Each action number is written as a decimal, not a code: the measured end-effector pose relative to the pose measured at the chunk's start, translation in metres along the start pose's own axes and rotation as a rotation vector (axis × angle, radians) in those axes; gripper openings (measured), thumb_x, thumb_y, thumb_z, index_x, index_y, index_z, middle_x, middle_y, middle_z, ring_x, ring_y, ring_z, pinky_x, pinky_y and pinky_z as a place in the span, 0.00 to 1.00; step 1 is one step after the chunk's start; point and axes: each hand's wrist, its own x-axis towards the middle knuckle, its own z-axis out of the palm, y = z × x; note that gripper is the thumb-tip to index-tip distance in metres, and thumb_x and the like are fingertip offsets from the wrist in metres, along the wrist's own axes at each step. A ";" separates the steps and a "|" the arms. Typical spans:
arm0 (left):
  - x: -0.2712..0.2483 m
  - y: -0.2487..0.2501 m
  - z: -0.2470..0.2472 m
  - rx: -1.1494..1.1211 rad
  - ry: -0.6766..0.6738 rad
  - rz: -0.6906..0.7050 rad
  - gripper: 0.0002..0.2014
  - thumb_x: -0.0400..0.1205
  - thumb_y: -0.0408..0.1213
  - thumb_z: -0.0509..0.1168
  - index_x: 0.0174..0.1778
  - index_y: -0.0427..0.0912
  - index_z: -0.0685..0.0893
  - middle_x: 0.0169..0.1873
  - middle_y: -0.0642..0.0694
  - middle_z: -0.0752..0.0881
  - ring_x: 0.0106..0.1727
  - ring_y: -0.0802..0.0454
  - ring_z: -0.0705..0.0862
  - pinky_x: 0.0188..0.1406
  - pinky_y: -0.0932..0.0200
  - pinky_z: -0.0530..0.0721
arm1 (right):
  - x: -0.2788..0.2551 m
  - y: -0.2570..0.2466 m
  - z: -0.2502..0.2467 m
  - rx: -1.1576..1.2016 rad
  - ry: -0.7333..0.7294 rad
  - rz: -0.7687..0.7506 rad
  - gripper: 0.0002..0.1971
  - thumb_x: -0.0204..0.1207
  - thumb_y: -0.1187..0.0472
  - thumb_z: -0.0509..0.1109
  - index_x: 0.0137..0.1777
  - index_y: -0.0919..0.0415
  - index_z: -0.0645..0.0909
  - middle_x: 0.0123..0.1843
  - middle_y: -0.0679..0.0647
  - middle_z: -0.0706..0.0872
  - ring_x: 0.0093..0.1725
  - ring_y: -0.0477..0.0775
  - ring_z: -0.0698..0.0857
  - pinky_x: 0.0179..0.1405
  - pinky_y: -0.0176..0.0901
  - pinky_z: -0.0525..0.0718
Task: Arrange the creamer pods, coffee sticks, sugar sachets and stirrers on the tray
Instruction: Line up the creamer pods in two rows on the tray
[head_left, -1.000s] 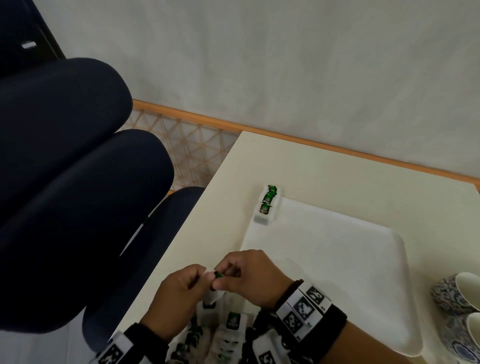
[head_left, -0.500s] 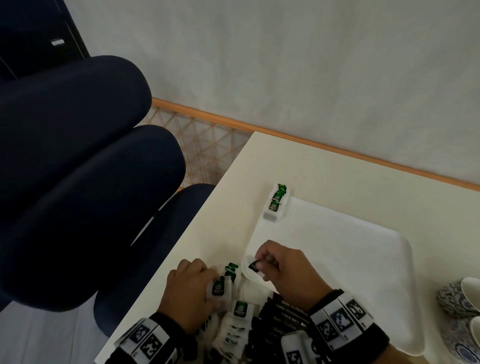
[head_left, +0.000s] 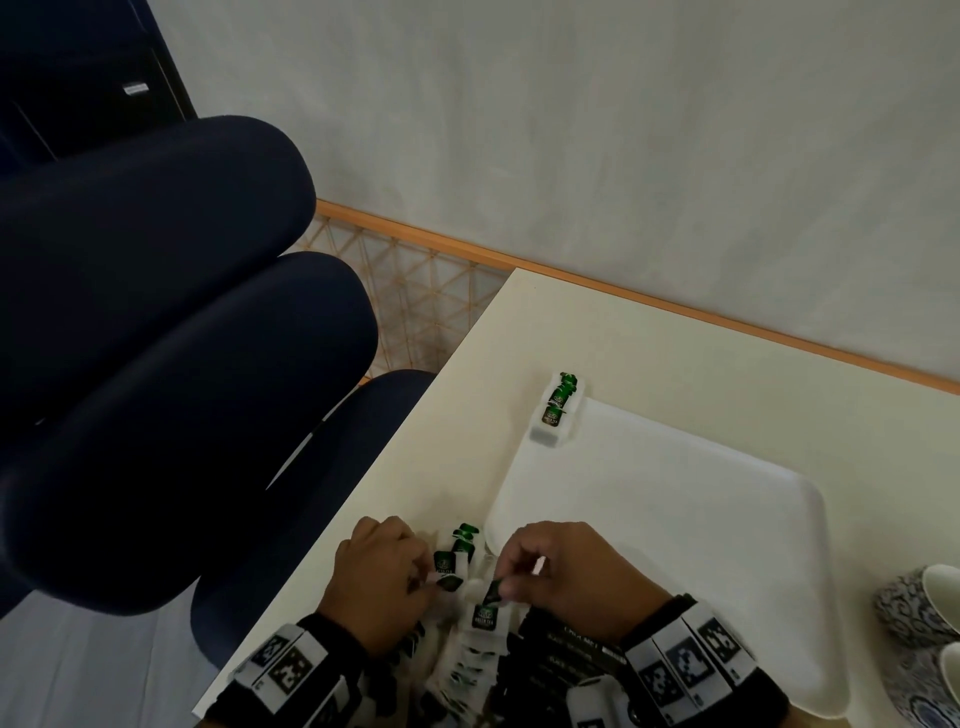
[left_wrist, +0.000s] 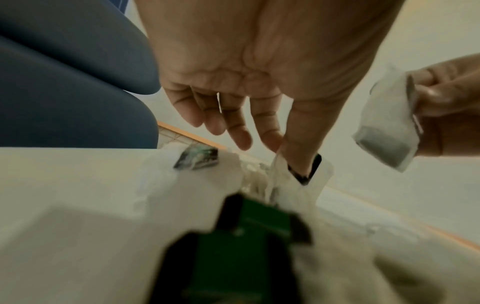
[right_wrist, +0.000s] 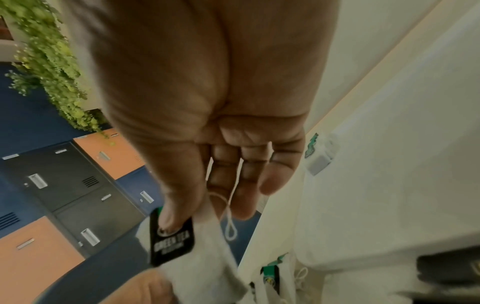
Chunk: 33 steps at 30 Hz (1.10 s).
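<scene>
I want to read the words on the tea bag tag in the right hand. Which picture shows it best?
The right wrist view: the tag is close, pinched under the right hand's thumb, reading GREEN TEA. The head view shows it small and dark. The left wrist view shows only the bag's pale back.

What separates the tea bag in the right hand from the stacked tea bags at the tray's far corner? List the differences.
The held tea bag is single and lifted, pinched at its tag by the right hand. The stacked tea bags lie untouched at the tray corner. The held one's string hangs in a loose loop; theirs cannot be made out. Both are white with dark tags.
</scene>
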 end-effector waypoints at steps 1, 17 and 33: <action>0.000 0.000 -0.002 -0.053 0.007 0.006 0.11 0.76 0.57 0.66 0.32 0.61 0.72 0.44 0.65 0.72 0.52 0.60 0.66 0.49 0.61 0.68 | 0.001 0.000 0.001 -0.010 -0.023 -0.019 0.05 0.73 0.54 0.76 0.40 0.42 0.84 0.49 0.40 0.87 0.52 0.37 0.81 0.49 0.25 0.73; 0.007 0.013 -0.013 0.101 0.013 0.006 0.15 0.84 0.50 0.54 0.66 0.63 0.76 0.61 0.59 0.78 0.64 0.53 0.70 0.61 0.56 0.71 | 0.014 0.010 0.010 0.094 0.284 0.052 0.09 0.73 0.61 0.76 0.36 0.47 0.83 0.36 0.46 0.89 0.37 0.46 0.85 0.38 0.33 0.81; 0.002 0.009 -0.028 -0.326 -0.044 0.035 0.13 0.73 0.48 0.74 0.30 0.53 0.75 0.38 0.59 0.85 0.45 0.63 0.78 0.43 0.66 0.73 | 0.001 -0.007 -0.006 0.142 0.021 0.025 0.10 0.73 0.62 0.76 0.40 0.43 0.86 0.34 0.39 0.87 0.36 0.36 0.83 0.39 0.25 0.77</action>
